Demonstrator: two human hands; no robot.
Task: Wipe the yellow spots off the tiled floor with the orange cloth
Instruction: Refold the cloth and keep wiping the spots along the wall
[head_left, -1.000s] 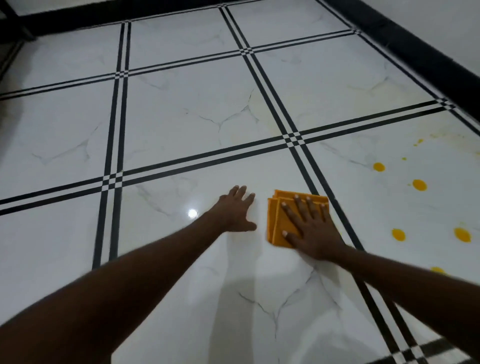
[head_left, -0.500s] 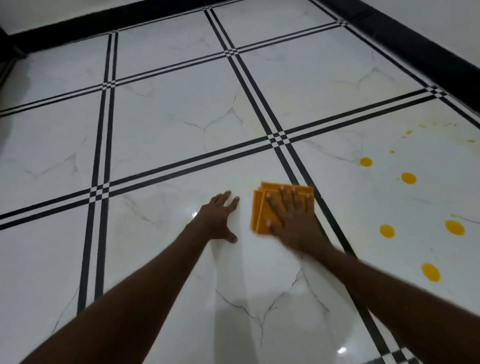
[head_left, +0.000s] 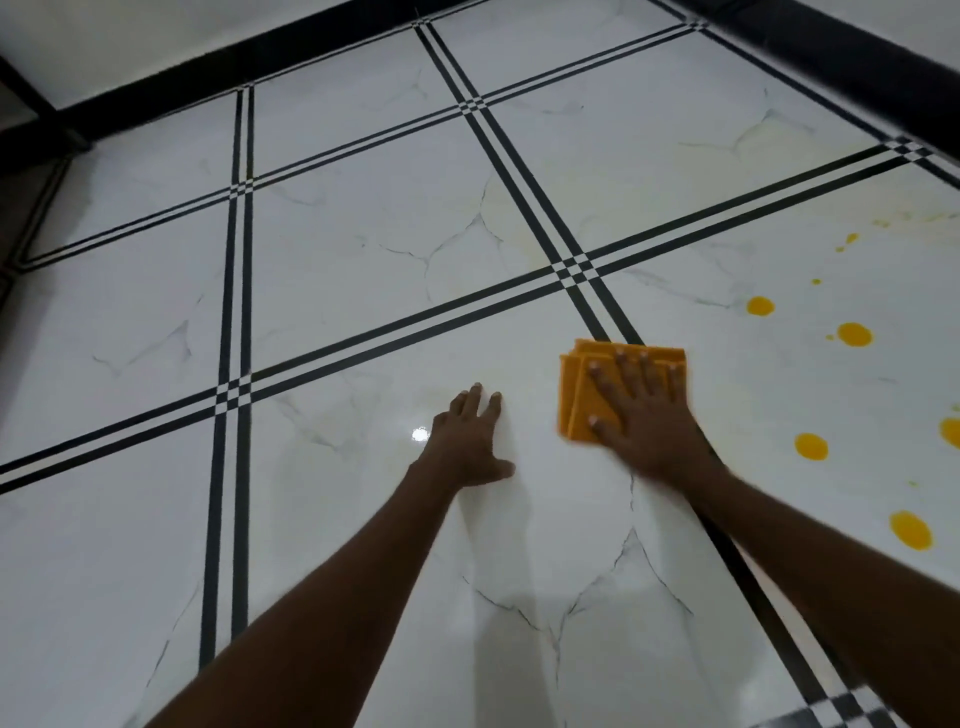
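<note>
Both arms stretched forward, palms down on floor (head_left: 363, 249). Left hand (head_left: 470, 444) flat on bare tile, fingers straight, holding nothing. Right hand (head_left: 641, 415) spread, pressing folded cloth (head_left: 579, 395) onto tile, cloth's far edge over black line (head_left: 524, 192). Spots (head_left: 810, 446) right of cloth, well apart, unwiped.

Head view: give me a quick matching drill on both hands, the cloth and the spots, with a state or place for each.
1. left hand
2. right hand
3. orange cloth
4. yellow spots

A. on the tile to the right, unwiped
B. flat on bare tile
C. folded, under a palm
D. pressing on the cloth

Pairs: 1-B, 2-D, 3-C, 4-A
</note>
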